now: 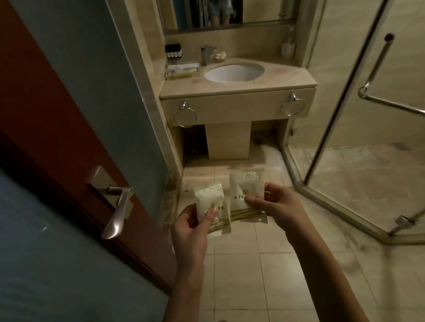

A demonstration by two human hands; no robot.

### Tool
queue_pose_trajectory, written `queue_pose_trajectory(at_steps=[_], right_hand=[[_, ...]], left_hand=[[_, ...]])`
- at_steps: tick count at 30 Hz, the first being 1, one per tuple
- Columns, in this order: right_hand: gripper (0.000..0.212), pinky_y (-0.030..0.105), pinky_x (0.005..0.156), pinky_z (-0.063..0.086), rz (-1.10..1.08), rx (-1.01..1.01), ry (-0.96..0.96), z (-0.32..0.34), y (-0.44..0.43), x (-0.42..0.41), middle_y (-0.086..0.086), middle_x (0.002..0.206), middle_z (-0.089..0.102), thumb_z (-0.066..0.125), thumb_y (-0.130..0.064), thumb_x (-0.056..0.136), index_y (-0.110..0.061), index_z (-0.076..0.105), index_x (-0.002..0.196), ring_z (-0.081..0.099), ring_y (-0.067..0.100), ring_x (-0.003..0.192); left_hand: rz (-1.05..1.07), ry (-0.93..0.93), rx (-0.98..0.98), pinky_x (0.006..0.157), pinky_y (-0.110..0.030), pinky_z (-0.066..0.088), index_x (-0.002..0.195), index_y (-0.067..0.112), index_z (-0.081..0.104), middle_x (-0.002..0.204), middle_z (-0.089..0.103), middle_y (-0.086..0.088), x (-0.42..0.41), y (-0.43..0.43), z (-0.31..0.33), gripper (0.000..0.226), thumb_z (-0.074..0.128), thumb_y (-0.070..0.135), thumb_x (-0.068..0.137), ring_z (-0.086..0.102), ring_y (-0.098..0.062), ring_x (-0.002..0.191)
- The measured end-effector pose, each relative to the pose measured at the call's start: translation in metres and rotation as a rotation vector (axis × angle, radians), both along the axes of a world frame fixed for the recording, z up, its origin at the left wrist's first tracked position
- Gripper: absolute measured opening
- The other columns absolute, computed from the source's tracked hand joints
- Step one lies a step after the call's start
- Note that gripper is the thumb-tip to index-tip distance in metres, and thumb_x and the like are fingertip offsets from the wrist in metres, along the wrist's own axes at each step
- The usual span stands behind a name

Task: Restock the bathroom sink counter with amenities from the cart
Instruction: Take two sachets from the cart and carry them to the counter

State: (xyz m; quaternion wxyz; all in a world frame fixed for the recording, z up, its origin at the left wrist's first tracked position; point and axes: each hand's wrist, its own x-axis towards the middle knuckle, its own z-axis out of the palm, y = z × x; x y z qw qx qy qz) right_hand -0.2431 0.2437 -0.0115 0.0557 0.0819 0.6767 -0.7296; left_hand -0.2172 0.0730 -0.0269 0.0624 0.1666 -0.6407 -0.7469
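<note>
While my left hand (189, 225) pinches the left packet (210, 200) and my right hand (275, 201) pinches the right packet (246, 191), I should carry both flat to the counter (284, 77) at twelve o'clock.

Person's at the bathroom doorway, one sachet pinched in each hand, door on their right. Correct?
No. The door is on their left, as the head view shows. The rest stands: the left hand pinches the left sachet, the right hand the right sachet.

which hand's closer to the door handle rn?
Left. The left hand, pinching a sachet, is just right of the door handle; the right hand, pinching the other sachet, is farther right.
</note>
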Motion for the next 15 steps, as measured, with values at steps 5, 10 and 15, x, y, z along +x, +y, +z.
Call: queue_pose_trajectory(at_steps=[5,10,15], right_hand=[[0.023,0.023,0.064,0.055,-0.009,0.003,-0.014,-0.010,0.008,-0.053,0.005,0.085,0.075,0.071,-0.003,0.081,-0.005,0.065,0.103,0.072,0.018,0.079],[0.025,0.025,0.067,0.056,0.000,0.031,-0.009,-0.013,0.004,-0.129,0.006,0.088,0.075,0.071,-0.005,0.081,-0.007,0.065,0.105,0.072,0.022,0.084],[0.028,0.023,0.068,0.056,0.076,0.036,0.012,0.004,-0.021,-0.230,0.006,0.093,0.075,0.072,-0.006,0.080,-0.009,0.065,0.107,0.072,0.019,0.085]], left_hand=[[-0.010,-0.036,0.027,0.066,-0.021,0.056,0.094,0.018,0.069,0.090,0.075,-0.001,-0.063,0.004,-0.016,0.019,0.074,0.008,0.079,0.071,-0.016,0.087],[0.002,-0.053,0.059,0.077,-0.038,0.058,0.095,0.021,0.069,0.094,0.074,-0.004,-0.138,0.002,-0.023,0.020,0.075,0.011,0.078,0.071,-0.022,0.090],[0.042,-0.012,0.063,0.067,-0.024,0.057,0.102,0.018,0.068,0.094,0.074,-0.003,-0.233,-0.021,-0.018,0.024,0.073,0.009,0.080,0.072,-0.015,0.087]])
